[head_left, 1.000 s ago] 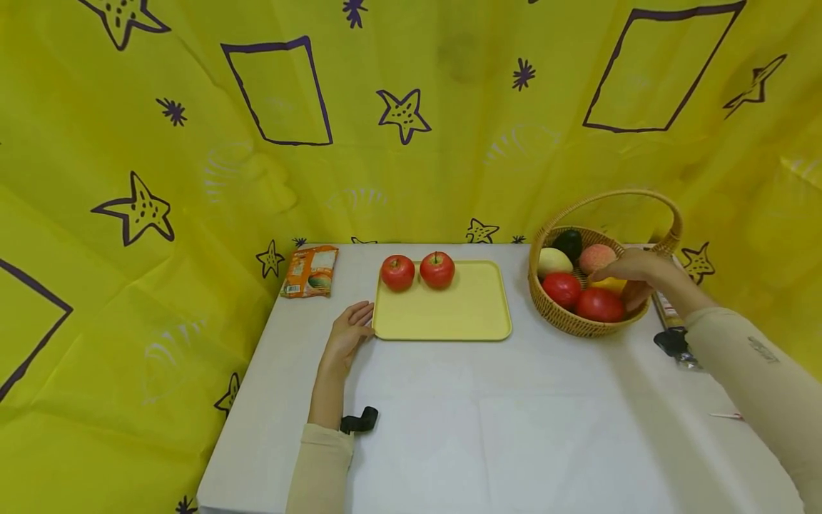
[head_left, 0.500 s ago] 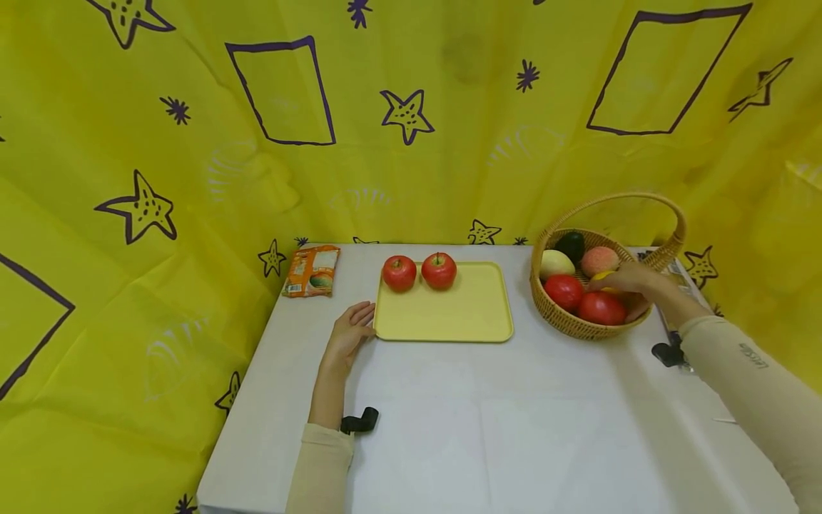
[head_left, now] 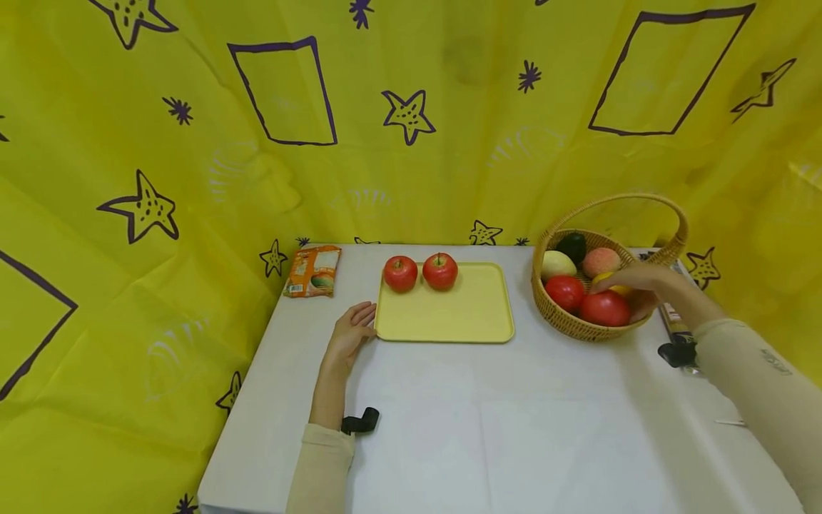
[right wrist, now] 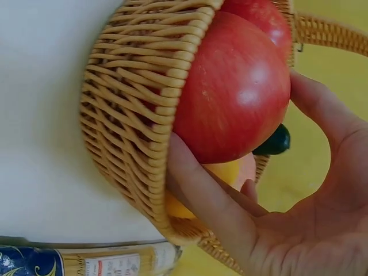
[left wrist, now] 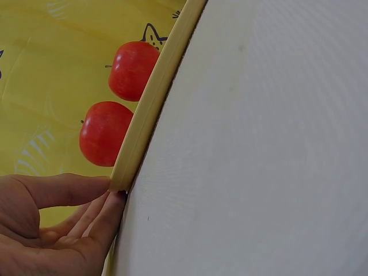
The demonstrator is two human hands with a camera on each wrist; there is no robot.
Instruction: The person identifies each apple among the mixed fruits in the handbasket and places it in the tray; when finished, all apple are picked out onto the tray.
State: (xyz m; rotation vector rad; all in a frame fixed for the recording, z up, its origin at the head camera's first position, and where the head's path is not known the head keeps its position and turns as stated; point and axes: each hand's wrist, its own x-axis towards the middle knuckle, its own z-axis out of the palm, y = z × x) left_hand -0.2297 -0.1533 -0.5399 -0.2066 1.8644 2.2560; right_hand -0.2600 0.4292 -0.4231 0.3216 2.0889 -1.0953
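Observation:
My left hand (head_left: 349,332) is at the near left corner of a pale yellow tray (head_left: 449,314). In the left wrist view its thumb lies on the rim and its fingers bear from below, pinching the tray's edge. Two red apples (head_left: 400,273) sit at the back left of the tray. My right hand (head_left: 651,282) reaches into a wicker basket (head_left: 565,325). Its thumb and fingers are round opposite sides of a large red fruit (right wrist: 236,92), which sits at the basket's near rim. Part of a yellow fruit (right wrist: 227,171) shows behind the fingers.
Also in the basket are a smaller red fruit (head_left: 565,293), a cream oval one (head_left: 557,265), a dark green one (head_left: 571,247) and a pink one (head_left: 601,262). The handle arches overhead. An orange snack packet (head_left: 312,271) lies back left. A pasta packet (right wrist: 115,261) lies right of the basket.
My right hand has settled slightly lower over the large red fruit in the basket. The left hand stays on the tray's corner, and the apples have not moved.

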